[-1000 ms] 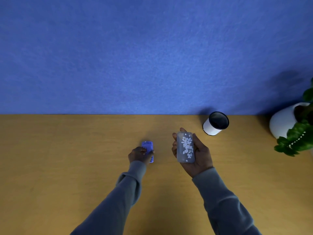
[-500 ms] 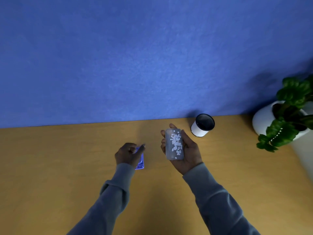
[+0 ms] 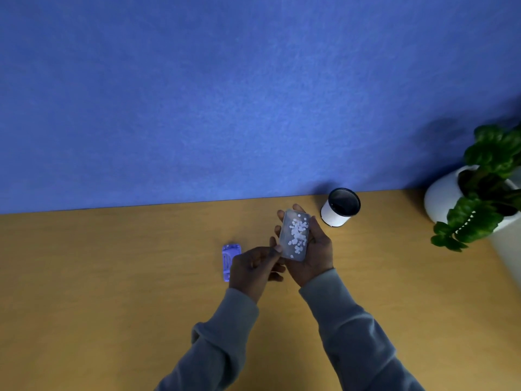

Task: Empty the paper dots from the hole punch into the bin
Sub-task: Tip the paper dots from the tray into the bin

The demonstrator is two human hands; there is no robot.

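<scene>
The right hand [image 3: 311, 253] is seen palm up above the worktop [image 3: 112, 277], with its fingers curled round a clear plastic tray [image 3: 295, 235], the detached base of the hole punch. The tray is held flat along the palm, its open side turned upward, and a loose heap of white paper dots [image 3: 297, 232] is seen inside it. The left hand [image 3: 255, 268] is raised just beside the right, its fingers partly bent; the fingertips [image 3: 277, 248] are touching the tray's near left edge, though whether that edge is pinched cannot be told.

The purple body of the hole punch [image 3: 229, 259] is lying on the worktop just left of the left hand, and is partly hidden by it. A small white bin [image 3: 337, 214] with a dark inside is stood upright on the worktop beyond and to the right of the tray, near the blue wall [image 3: 225, 94]. A green plant [image 3: 485, 193] in a white pot [image 3: 439, 193] is placed at the far right edge. Grey sleeves [image 3: 352, 328] are worn on both arms.
</scene>
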